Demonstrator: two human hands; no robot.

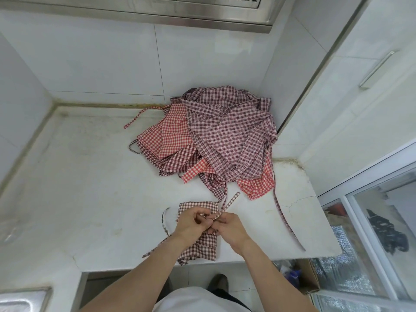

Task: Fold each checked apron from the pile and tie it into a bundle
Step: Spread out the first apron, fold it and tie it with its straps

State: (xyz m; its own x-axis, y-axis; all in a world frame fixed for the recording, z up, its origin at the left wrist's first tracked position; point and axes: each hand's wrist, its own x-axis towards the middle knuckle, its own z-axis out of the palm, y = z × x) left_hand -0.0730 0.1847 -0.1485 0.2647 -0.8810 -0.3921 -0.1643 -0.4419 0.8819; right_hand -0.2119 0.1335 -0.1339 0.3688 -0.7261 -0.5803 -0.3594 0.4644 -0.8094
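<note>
My left hand [193, 221] and right hand [227, 228] both pinch the strap [227, 204] over the folded apron [203, 242] at the table's [90, 188] near edge. If the knot slackens, I reckon the fold springs open. That strap runs close to the pile [220, 134] toward the far right corner; pulling hard might snag it.

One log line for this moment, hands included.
step: tying strap | left hand: pinches strap | right hand: pinches strap | folded apron: under hands | pile: behind
</note>
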